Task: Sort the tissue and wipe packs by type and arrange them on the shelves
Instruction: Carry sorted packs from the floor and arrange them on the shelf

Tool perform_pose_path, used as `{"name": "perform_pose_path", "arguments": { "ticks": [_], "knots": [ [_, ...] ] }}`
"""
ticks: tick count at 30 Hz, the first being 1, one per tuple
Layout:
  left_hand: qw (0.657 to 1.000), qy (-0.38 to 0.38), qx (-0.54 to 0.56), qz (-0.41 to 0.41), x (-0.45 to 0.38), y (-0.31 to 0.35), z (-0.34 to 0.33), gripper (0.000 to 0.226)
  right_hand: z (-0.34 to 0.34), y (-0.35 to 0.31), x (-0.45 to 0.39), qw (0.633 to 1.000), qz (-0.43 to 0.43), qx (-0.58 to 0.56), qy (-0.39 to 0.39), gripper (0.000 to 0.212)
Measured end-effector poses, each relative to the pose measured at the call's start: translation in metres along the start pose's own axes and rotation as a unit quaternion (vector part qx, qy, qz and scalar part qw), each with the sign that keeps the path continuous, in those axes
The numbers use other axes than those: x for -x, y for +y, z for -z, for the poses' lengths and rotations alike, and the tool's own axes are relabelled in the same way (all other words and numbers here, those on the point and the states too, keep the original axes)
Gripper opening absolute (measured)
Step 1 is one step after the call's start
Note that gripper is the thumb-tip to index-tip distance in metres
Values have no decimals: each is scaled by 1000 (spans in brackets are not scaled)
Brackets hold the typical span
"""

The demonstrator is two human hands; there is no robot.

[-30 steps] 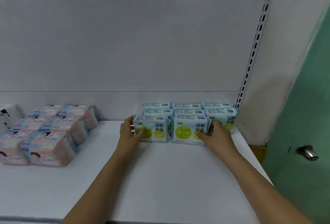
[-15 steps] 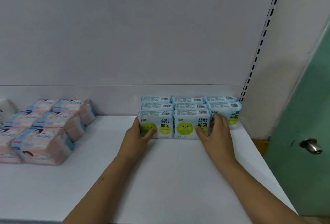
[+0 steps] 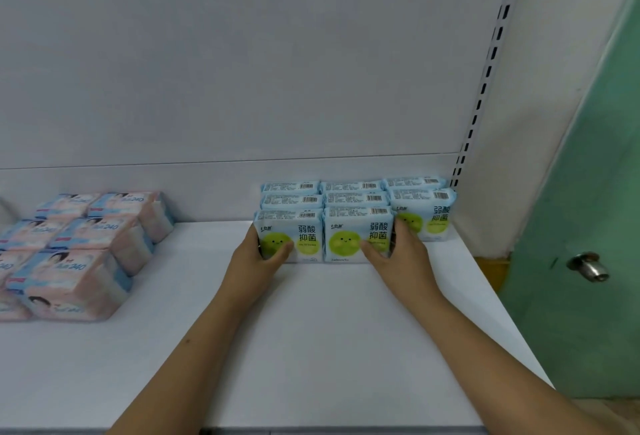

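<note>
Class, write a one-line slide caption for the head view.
Both hands grip two green-faced blue packs on a white shelf.

Shelf [image 3: 311,348]: we see two groups of packs standing on it, well apart.
Left: we find the tissue packs [image 3: 79,247] in rows running front to back.
Right: we find the wipe packs [image 3: 356,216] against the back panel [image 3: 242,71], three rows deep.
Far right: we see a door [image 3: 588,192] beside the shelf.

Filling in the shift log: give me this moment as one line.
left hand grips front-left green-face pack | right hand grips front-middle green-face pack | pink packs grouped left on shelf
</note>
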State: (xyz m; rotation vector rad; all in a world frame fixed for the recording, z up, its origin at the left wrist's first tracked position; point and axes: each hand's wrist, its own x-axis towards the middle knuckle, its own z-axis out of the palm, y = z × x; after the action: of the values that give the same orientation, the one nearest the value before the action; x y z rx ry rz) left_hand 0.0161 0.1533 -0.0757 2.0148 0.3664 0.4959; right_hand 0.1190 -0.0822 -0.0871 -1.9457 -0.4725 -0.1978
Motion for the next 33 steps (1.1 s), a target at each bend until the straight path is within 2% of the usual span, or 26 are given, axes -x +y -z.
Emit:
{"name": "perform_pose_path", "arguments": {
  "ticks": [5,8,10,14,17,19,22,24,26,28,33],
  "knots": [
    [1000,1,3,1,1,-2,1,46,2,0,0,1000,5,18,-12,40],
    [1000,7,8,-3,2,1,1,54,2,0,1,999,4,38,-7,39],
    [1000,11,20,-11,3,2,0,68,3,-2,3,998,15,61,31,50],
    [999,28,29,-11,4,4,-2,105,10,-9,6,975,34,165,142,88],
    [998,40,35,-22,2,1,-2,114,11,-10,6,978,6,167,122,104],
    [998,50,21,-27,1,0,-1,118,12,-13,5,970,27,204,131,100],
    [988,101,-93,-71,-1,5,0,112,12,-23,5,938,153,267,158,77],
    [967,138,-171,-127,0,12,1,99,6,-29,7,937,196,269,110,63],
    [955,130,-212,-163,0,15,0,84,-2,-32,8,949,187,251,43,53],
    [955,100,-228,-164,1,15,-3,74,-5,-31,7,955,177,239,14,48],
    [961,86,-222,-143,1,21,1,76,3,-47,6,956,186,222,38,40]
  ]
}}
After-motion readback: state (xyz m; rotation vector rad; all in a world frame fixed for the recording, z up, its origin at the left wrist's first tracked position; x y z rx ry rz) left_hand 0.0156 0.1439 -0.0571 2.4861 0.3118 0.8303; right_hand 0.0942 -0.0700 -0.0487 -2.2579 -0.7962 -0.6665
